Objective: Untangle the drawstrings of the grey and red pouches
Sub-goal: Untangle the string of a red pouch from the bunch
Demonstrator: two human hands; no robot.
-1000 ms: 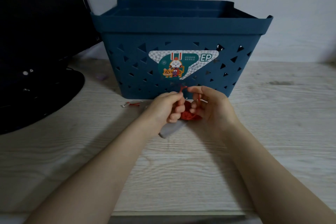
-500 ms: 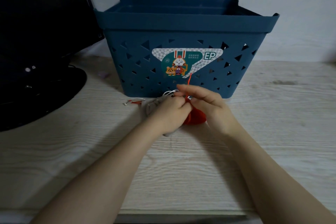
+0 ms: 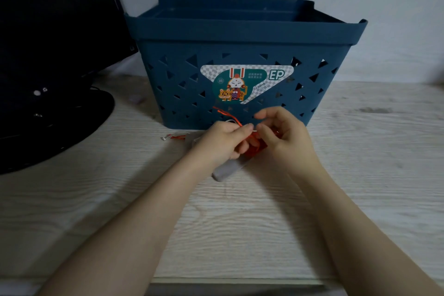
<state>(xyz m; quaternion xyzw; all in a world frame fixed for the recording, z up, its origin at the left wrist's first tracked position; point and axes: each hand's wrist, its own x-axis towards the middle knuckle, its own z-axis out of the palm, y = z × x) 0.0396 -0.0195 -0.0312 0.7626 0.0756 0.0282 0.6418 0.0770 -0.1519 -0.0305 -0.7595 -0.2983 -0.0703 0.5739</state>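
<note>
A grey pouch (image 3: 227, 168) lies on the wooden table, one end poking out below my left hand (image 3: 223, 142). The red pouch (image 3: 255, 149) shows between my two hands, mostly covered by them. A red drawstring (image 3: 225, 114) loops up and to the left from my left fingertips, in front of the basket. A thin white cord (image 3: 229, 121) curls just above my left hand. My left thumb and finger pinch the strings. My right hand (image 3: 283, 137) is beside it, fingers curled, pinching the string close to my left fingertips.
A dark blue plastic basket (image 3: 240, 31) with triangular holes and a sticker stands right behind my hands. A black monitor with a round base (image 3: 55, 118) fills the left. A small red and silver scrap (image 3: 171, 137) lies left of the pouches. Table edge (image 3: 228, 281) is near me.
The red drawstring, which stood straight up between my hands, now loops out to the left. My right hand's fingers have curled in close to my left fingertips. More of the grey pouch shows.
</note>
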